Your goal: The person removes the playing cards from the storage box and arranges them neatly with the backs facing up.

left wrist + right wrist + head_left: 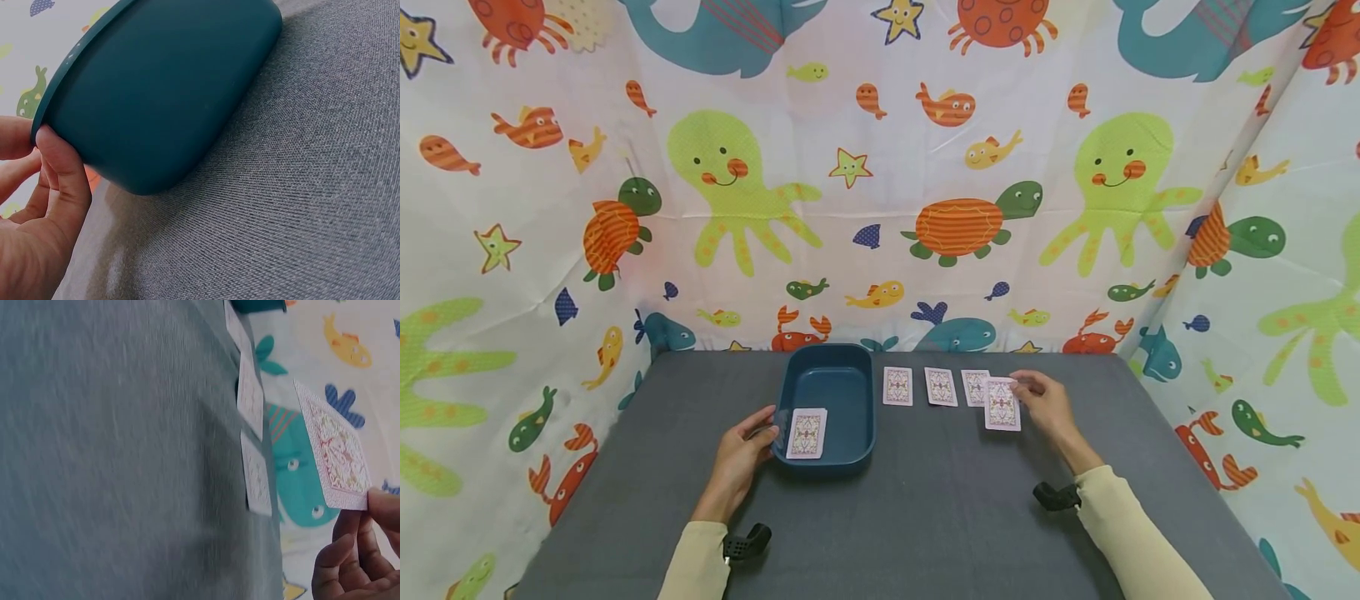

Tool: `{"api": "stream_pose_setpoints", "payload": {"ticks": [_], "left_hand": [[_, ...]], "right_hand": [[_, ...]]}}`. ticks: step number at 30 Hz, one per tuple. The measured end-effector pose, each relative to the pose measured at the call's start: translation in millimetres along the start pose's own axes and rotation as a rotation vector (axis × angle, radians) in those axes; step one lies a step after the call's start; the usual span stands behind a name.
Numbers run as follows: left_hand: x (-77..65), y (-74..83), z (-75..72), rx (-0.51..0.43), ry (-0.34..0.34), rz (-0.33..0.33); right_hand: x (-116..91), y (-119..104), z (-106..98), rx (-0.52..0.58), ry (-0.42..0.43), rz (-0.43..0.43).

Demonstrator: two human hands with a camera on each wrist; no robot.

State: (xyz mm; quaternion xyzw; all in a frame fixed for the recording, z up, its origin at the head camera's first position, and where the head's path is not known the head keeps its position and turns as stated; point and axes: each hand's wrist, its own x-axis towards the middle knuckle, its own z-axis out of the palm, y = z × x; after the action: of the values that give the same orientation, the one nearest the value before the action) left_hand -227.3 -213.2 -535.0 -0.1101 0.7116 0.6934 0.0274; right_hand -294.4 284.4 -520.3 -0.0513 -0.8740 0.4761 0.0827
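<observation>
No legible lettering (or numbers) anywhere

**Sea Animals All Around a Grey Desk**

A grey desk (925, 533) lies below the left grip (737, 462) and the right grip (1051, 412). Its top looks like woven cloth. Past both grips, at the far edge, hangs a white back cloth (895, 312) full of sea animals. A green octopus (718, 183) smiles beyond the left grip, and another octopus (1123, 183) beyond the right grip. Between them is a turtle (958, 227) with a stripy orange shell. High above the grips are big blue whales (722, 37). A side cloth (445, 221) with creases hangs left of the left grip, and a matching cloth (1240, 308) hangs right of the right grip. Soft shadows lie on the desk near both grips.
</observation>
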Motion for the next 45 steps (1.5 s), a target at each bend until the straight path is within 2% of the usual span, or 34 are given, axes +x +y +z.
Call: {"api": "stream_pose_setpoints", "payload": {"ticks": [19, 32, 39, 45], "left_hand": [[0.1, 1.1, -0.9, 0.014, 0.002, 0.001], [2.4, -0.8, -2.4, 0.027, 0.006, 0.000], [2.9, -0.2, -1.9, 0.027, 0.002, 0.012], [2.0, -0.5, -2.4, 0.032, 0.010, 0.018]], "right_hand": [[39.5, 28.5, -24.0, -0.067, -0.079, 0.044], [66.7, 32.6, -24.9, -0.153, -0.109, 0.071], [76.0, 40.6, -19.5, -0.203, -0.076, 0.012], [81.9, 44.7, -13.2, -0.228, -0.056, 0.073]]}}
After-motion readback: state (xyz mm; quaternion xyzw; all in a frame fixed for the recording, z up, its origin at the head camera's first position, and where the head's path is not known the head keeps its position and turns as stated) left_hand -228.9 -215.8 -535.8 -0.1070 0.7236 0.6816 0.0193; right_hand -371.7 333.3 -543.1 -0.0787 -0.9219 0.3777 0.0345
